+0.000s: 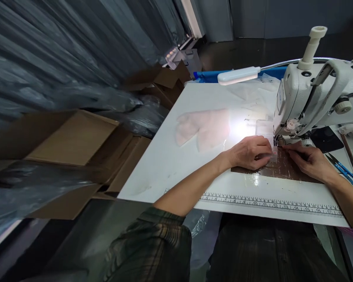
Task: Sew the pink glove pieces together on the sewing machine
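Note:
A white sewing machine (pixel 294 94) stands at the right of the table, its needle and presser foot (pixel 276 141) low over the work. My left hand (pixel 250 152) lies just left of the foot, fingers curled at the edge of a thin translucent piece of material (pixel 264 127). From the right, my right hand (pixel 308 158) reaches in beside the foot, thumb and fingertips pinched together; what they hold is too small to make out. Beneath both hands is a shiny brown sheet (pixel 282 166). A pale pink mitten-shaped piece of fabric (pixel 208 127) lies flat to the left.
A lamp (pixel 238 75) lights the white tabletop (pixel 153 176), which has a printed ruler (pixel 270 203) along its front edge. Blue thread snips (pixel 345 170) and a dark phone-like slab (pixel 326 139) lie at right. Open cardboard boxes (pixel 73 137) stand left of the table.

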`<state>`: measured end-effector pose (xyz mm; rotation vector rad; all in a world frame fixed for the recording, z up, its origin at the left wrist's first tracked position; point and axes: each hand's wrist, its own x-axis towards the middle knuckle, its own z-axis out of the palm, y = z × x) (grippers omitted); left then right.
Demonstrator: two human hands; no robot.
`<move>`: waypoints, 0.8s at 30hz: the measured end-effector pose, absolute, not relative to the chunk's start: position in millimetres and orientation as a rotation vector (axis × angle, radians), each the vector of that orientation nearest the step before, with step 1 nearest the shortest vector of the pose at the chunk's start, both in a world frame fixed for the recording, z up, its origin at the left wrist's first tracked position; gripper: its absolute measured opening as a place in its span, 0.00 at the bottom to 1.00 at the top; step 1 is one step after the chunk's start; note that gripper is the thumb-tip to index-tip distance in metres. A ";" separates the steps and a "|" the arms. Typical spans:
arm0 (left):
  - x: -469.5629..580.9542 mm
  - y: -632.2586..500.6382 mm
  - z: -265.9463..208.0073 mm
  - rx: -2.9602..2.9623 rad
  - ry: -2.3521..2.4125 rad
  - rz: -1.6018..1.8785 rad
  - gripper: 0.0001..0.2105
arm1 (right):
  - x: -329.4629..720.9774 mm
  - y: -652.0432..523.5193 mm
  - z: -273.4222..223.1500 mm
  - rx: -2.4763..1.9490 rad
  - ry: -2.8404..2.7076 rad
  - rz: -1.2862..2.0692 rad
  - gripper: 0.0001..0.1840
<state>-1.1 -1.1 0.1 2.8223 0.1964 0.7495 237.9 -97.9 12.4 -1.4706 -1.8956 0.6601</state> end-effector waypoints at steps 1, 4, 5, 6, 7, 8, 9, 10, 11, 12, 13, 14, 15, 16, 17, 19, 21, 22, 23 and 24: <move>-1.1 -2.3 0.8 2.756 0.148 0.719 0.08 | 237.6 -97.9 13.1 -1.468 -1.879 0.680 0.17; -1.1 -3.4 2.0 2.645 0.115 0.637 0.06 | 236.4 -98.3 12.8 -1.467 -1.846 0.684 0.16; -1.0 -2.8 1.9 2.628 0.113 0.623 0.05 | 236.1 -98.6 12.0 -1.472 -1.843 0.673 0.17; -1.0 -2.0 1.6 2.614 0.108 0.622 0.05 | 235.7 -98.9 11.2 -1.478 -1.848 0.659 0.17; -0.9 -1.1 0.9 2.604 0.103 0.627 0.06 | 235.2 -99.3 10.3 -1.487 -1.861 0.642 0.17; -0.8 -0.3 0.2 2.599 0.101 0.634 0.07 | 234.8 -99.7 9.5 -1.495 -1.878 0.620 0.18; -0.7 0.2 -0.7 2.600 0.106 0.642 0.08 | 234.3 -100.1 8.8 -1.504 -1.897 0.594 0.18; -0.5 0.5 -1.4 2.605 0.115 0.650 0.09 | 233.8 -100.5 8.3 -1.512 -1.917 0.563 0.18; -0.3 0.4 -1.9 2.612 0.128 0.651 0.10 | 233.4 -100.8 7.8 -1.521 -1.936 0.530 0.18; -0.2 0.0 -2.1 2.617 0.142 0.650 0.10 | 233.0 -101.0 7.3 -1.530 -1.954 0.501 0.18; -0.2 -0.6 -1.9 2.617 0.157 0.645 0.10 | 232.6 -101.1 6.7 -1.536 -1.972 0.478 0.18; -0.3 -1.1 -1.4 2.612 0.168 0.644 0.10 | 232.3 -101.1 6.2 -1.539 -1.988 0.458 0.19; -0.6 -1.6 -0.6 2.603 0.174 0.646 0.10 | 232.1 -101.0 5.6 -1.539 -2.002 0.443 0.19; -1.0 -1.9 0.4 2.591 0.175 0.650 0.10 | 232.0 -100.9 5.1 -1.534 -2.011 0.431 0.19; -1.6 -2.0 1.3 2.577 0.171 0.654 0.09 | 232.0 -100.8 4.7 -1.527 -2.018 0.420 0.19; -2.7 -1.6 2.8 2.549 0.160 0.635 0.06 | 232.1 -100.7 4.3 -1.509 -2.031 0.405 0.18; -3.3 -1.0 3.1 2.531 0.162 0.600 0.04 | 232.3 -101.1 4.5 -1.486 -2.044 0.398 0.17; -3.2 -0.8 2.9 2.528 0.172 0.592 0.04 | 232.1 -101.5 4.8 -1.472 -2.048 0.391 0.17; -2.9 -0.8 2.5 2.527 0.183 0.597 0.04 | 231.6 -102.2 5.3 -1.455 -2.056 0.382 0.17; -2.4 -0.9 1.9 2.525 0.191 0.614 0.05 | 230.7 -103.1 5.9 -1.432 -2.071 0.374 0.17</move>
